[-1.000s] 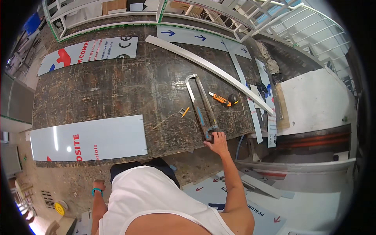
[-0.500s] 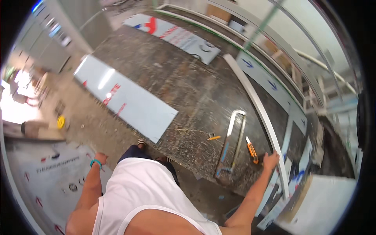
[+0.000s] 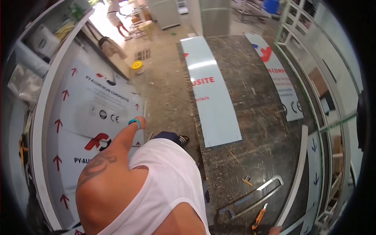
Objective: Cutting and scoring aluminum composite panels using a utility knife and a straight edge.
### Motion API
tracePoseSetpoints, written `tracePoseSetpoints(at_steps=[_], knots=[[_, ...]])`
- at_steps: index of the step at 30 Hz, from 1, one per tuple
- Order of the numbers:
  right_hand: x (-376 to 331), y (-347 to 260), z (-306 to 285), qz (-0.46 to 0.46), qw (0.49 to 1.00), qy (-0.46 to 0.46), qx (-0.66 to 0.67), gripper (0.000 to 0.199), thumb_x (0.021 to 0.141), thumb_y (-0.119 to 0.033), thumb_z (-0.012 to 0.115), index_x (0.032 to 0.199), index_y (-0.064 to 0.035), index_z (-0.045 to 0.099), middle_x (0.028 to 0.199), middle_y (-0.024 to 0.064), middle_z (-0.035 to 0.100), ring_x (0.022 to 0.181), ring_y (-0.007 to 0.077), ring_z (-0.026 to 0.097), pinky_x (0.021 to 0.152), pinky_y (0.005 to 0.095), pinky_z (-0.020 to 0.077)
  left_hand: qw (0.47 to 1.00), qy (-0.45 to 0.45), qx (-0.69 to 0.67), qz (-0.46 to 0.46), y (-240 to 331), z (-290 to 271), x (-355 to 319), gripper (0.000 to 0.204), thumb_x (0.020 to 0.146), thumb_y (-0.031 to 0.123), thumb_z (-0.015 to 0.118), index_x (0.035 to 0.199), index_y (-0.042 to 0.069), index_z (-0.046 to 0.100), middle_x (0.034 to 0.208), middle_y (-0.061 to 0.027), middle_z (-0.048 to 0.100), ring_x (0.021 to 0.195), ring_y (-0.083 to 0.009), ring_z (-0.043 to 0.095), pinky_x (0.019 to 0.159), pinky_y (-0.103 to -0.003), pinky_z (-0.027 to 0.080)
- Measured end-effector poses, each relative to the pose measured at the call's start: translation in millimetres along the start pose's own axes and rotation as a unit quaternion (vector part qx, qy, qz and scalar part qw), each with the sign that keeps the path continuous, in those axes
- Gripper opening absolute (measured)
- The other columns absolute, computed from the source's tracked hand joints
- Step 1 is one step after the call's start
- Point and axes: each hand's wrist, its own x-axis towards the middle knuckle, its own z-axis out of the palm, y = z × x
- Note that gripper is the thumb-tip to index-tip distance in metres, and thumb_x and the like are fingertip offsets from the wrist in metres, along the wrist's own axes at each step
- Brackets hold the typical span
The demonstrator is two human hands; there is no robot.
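My right hand, barely showing at the lower edge, has come off the grey metal hacksaw and rests on the dark scuffed table beside the orange utility knife; I cannot tell its grip. My left hand swings back toward the white printed panel, grip hidden too. The saw lies released.
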Motion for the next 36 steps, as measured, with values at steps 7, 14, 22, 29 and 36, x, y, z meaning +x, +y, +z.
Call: tracePoseSetpoints(at_steps=[7,14,22,29,36], knots=[[3,-3,-14,-0.008,1.000,0.023,-0.018,0.060,0.088,-0.035,0.064,0.143,-0.0117,0.055,0.140,0.0242,0.057,0.126,0.0432,0.057,0.103,0.0528,0.0504,0.999,0.019,0.000,-0.034,18,-8,10,0.029,0.077,0.030,0.068,0.088,0.006,0.079,0.094,-0.0140,0.079,0.086,-0.0410,0.070,0.082,-0.046,0.058],[-4,23,-23,-0.015,0.998,0.061,-0.017,0.059,0.092,-0.045,0.065,0.139,-0.0105,0.060,0.138,0.0233,0.060,0.124,0.0411,0.060,0.103,0.0519,0.0503,0.995,0.061,0.007,0.077,46,1,30,0.031,0.080,0.033,0.068,0.089,0.006,0.078,0.095,-0.0143,0.078,0.089,-0.0400,0.071,0.081,-0.046,0.058],[-86,33,-94,-0.174,0.966,0.188,0.034,0.062,0.095,-0.058,0.066,0.133,-0.0091,0.066,0.135,0.0222,0.063,0.122,0.0388,0.063,0.103,0.0510,0.0503,0.941,0.244,-0.171,0.160,181,-79,45,0.034,0.082,0.032,0.070,0.101,0.005,0.073,0.101,-0.0146,0.076,0.090,-0.0391,0.070,0.080,-0.048,0.057],[-290,-149,-197,-0.087,0.939,-0.016,0.332,0.068,0.084,-0.022,0.079,0.143,-0.0015,0.053,0.125,0.0240,0.069,0.106,0.0424,0.068,0.093,0.0467,0.0544,0.795,0.275,-0.234,0.488,298,-145,31,0.033,0.084,0.018,0.077,0.115,0.007,0.074,0.109,-0.0094,0.075,0.099,-0.0308,0.068,0.096,-0.040,0.052],[-470,-409,-169,0.092,0.892,-0.030,0.441,0.069,0.079,-0.020,0.081,0.141,-0.0026,0.055,0.106,0.0239,0.074,0.090,0.0428,0.072,0.077,0.0462,0.0575,0.631,0.066,-0.226,0.739,381,-127,18,0.046,0.083,0.019,0.080,0.126,0.008,0.069,0.119,-0.0088,0.071,0.105,-0.0311,0.065,0.100,-0.042,0.051]])
